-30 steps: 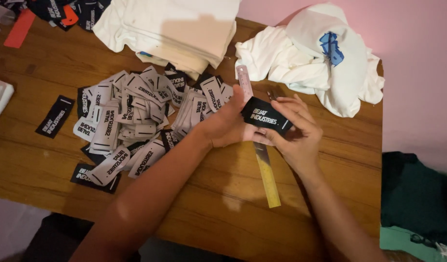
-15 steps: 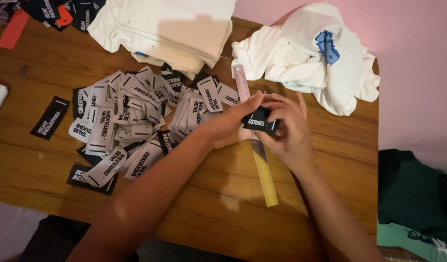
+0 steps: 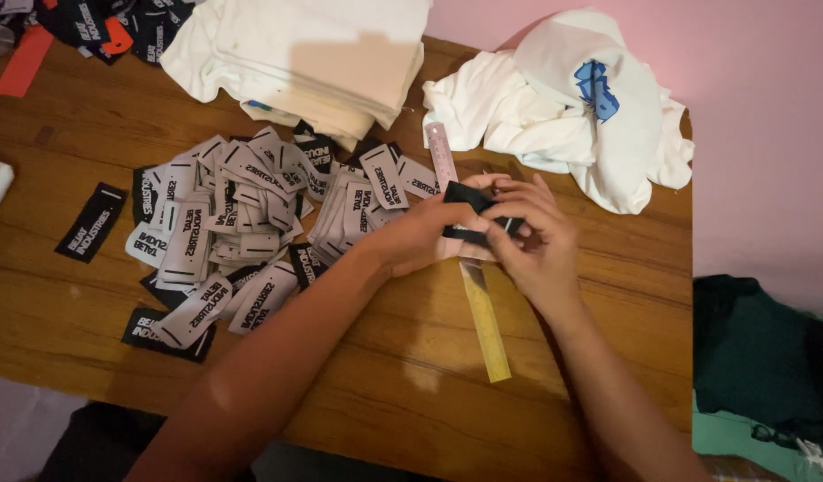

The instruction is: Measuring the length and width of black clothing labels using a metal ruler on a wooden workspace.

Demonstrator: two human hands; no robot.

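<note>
- The left hand (image 3: 429,236) and the right hand (image 3: 532,241) are meeting over the wooden table (image 3: 358,393), both pinching a small black fabric label (image 3: 474,214) between thumbs and fingertips; the label is looking folded or creased, though its exact shape is hard to tell.
- The fingers are covering much of the label, so only its upper corner and a dark strip near the right thumb are showing.
- A long ruler, pink at the far end and yellow at the near end (image 3: 483,321), is lying flat on the table under the hands, which are hiding its middle stretch.
- Just left of the hands, a loose heap of white and black rectangular fabric labels (image 3: 242,214) is spreading over the table, the pieces overlapping at all angles.
- A single black label (image 3: 90,223) is lying apart from the heap, nearer the left edge of the table.
- Beyond the heap, a stack of folded cream-white garments (image 3: 313,54) is sitting at the far side of the table, its top cut off by the frame.
- To the right of that, a crumpled white garment with a blue print (image 3: 590,107) is lying near the pink wall (image 3: 760,134).
- In the far left corner, dark printed pieces and an orange strip (image 3: 23,62) are being cut off by the frame.
- A dark green cloth (image 3: 751,357) is lying off the table at the right, partly out of view.
</note>
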